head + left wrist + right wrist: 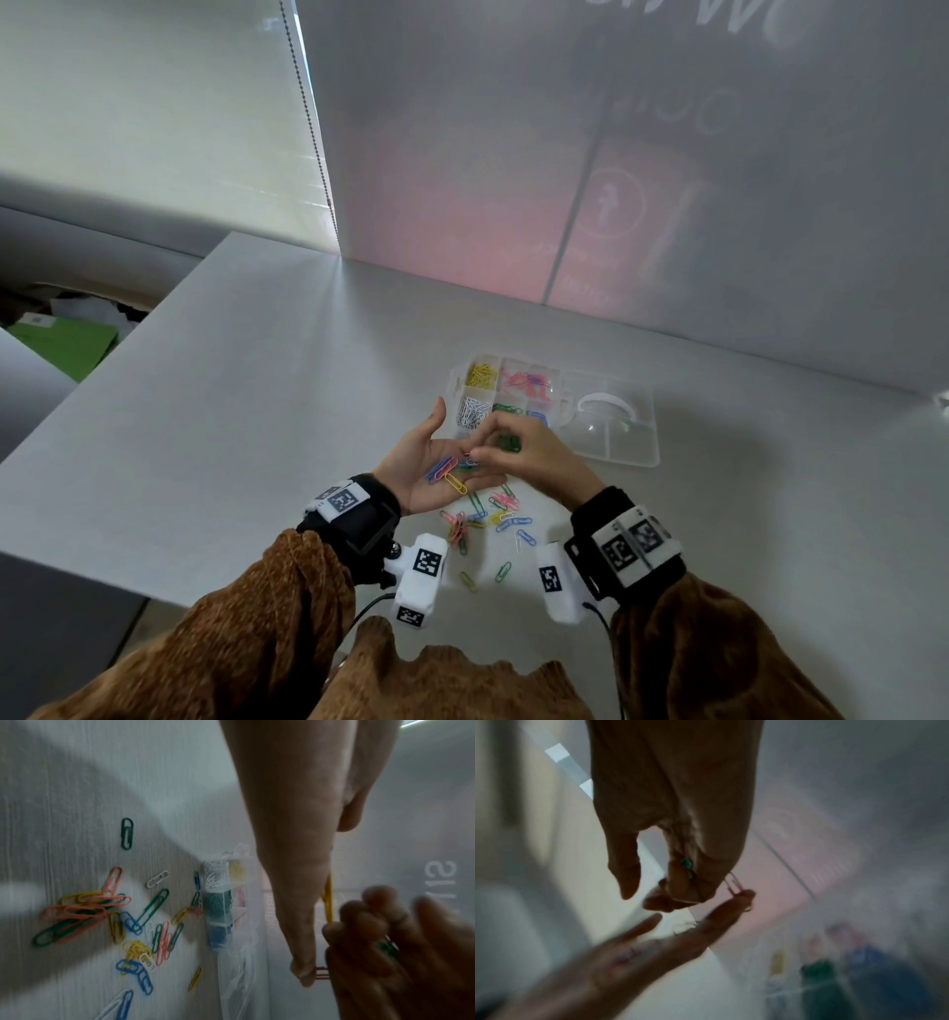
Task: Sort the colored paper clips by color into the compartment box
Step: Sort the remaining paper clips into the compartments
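My left hand (452,443) lies palm up above the table, fingers straight, carrying several paper clips (448,470) in blue, pink and yellow. My right hand (480,453) reaches over that palm; its curled fingers hold green paper clips (509,442), and its thumb and forefinger pinch a red clip (321,973) at the left fingertips. The green clips (687,865) also show in the right wrist view. The clear compartment box (457,383) lies just beyond the hands, with yellow, pink, white, green and blue clips in separate cells.
A loose pile of mixed clips (488,519) lies on the white table under and before the hands, with a few strays (503,570) nearer me. The box's open lid (631,437) lies to the right. A wall rises close behind the box.
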{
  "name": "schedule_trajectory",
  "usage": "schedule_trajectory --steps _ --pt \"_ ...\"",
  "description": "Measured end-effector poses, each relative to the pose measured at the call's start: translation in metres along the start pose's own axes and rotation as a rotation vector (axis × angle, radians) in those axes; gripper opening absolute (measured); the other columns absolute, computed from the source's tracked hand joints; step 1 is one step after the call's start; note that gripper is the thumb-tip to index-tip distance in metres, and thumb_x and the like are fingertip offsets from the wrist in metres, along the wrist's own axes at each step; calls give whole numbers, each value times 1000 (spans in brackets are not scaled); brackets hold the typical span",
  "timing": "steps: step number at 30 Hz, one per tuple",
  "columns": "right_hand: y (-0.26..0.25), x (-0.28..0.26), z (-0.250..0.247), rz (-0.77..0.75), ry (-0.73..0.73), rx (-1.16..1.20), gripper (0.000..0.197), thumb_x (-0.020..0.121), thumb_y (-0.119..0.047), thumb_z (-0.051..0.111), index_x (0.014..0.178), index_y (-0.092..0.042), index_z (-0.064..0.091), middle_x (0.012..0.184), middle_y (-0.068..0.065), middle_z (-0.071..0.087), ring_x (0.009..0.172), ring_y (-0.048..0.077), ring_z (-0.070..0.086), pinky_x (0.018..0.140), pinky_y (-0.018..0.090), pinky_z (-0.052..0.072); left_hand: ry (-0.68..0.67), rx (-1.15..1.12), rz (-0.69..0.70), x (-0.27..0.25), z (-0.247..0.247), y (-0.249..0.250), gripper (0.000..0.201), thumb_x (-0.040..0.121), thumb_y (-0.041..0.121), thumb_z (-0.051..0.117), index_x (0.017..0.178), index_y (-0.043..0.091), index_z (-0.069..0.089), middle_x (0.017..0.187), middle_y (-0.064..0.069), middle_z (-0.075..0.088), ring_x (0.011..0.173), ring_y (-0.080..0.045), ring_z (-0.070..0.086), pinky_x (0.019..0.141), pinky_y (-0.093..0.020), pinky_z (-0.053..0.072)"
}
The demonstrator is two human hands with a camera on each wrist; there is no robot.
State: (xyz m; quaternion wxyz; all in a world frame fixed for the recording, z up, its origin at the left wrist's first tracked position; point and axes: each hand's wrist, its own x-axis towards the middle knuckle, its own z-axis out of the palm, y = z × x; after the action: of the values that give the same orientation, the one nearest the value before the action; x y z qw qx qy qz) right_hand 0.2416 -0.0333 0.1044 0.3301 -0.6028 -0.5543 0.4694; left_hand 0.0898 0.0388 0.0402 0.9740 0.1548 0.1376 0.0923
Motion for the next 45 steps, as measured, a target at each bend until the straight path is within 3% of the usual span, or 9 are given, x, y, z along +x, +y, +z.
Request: schedule_trajectory --steps 5,12,18,23,29,34,38,41,45 --pt "8 6 14 -153 -32 -337 12 77 -11 70 84 -5 62 82 3 56 68 6 47 65 16 39 17 32 0 2 -6 -2 85 85 69 31 102 -9 60 97 -18 61 90 -25 57 89 -29 43" --pt "17 18 22 -313 -18 -521 11 82 -10 65 82 -1 60 85 7 55 74 8 46 70 18 38 72 15 17 -1 -13 -2 80 87 68 35 107 -6 56 99 -17 53 89 -23 51 97 -32 34" --pt "13 14 9 -45 117 326 8 83 -5 62 77 -11 62 73 0 59 70 18 58 67 27 52 54 -69 11 -6 -15 4 92 87 66 32 137 -11 34 137 -30 42 131 -38 40 112 -43 30" --pt "31 30 -20 208 242 923 22 89 -1 36 73 -8 50 73 7 54 63 13 45 57 23 34 70 -131 -24 -13 -27 7 93 84 53 56 139 -15 24 147 -32 23 138 -38 26 114 -42 27" --pt "53 69 -25 492 383 582 38 89 12 34 125 22 37 85 33 50 67 15 45 62 22 48 62 -169 -18 -19 -31 6 93 86 55 50 137 -18 24 144 -36 26 136 -42 31 114 -44 26" --pt "47 90 -18 531 306 350 41 92 10 31 132 8 34 90 4 47 83 17 49 107 44 34 73 -162 -14 -21 -25 8 97 86 64 34 138 -16 22 145 -35 25 137 -41 29 115 -42 22" --pt "31 70 -17 277 205 234 28 98 -3 33 119 8 48 117 31 55 108 44 56 87 42 50 64 -119 10 -20 -26 11 96 87 64 33 139 -15 22 146 -34 24 138 -38 27 117 -39 17" --pt "29 48 -16 135 17 78 22 97 -13 44 106 -4 61 98 13 66 88 23 65 75 24 54 76 -99 19 -17 -27 11 95 87 64 34 139 -15 24 146 -33 24 139 -37 26 118 -38 17" --pt "28 29 -7 -57 99 -137 9 86 -11 61 91 -6 68 84 0 67 73 -6 60 69 6 45 111 -36 22 -13 -24 10 94 86 65 34 137 -14 32 144 -33 30 137 -37 30 115 -39 25"
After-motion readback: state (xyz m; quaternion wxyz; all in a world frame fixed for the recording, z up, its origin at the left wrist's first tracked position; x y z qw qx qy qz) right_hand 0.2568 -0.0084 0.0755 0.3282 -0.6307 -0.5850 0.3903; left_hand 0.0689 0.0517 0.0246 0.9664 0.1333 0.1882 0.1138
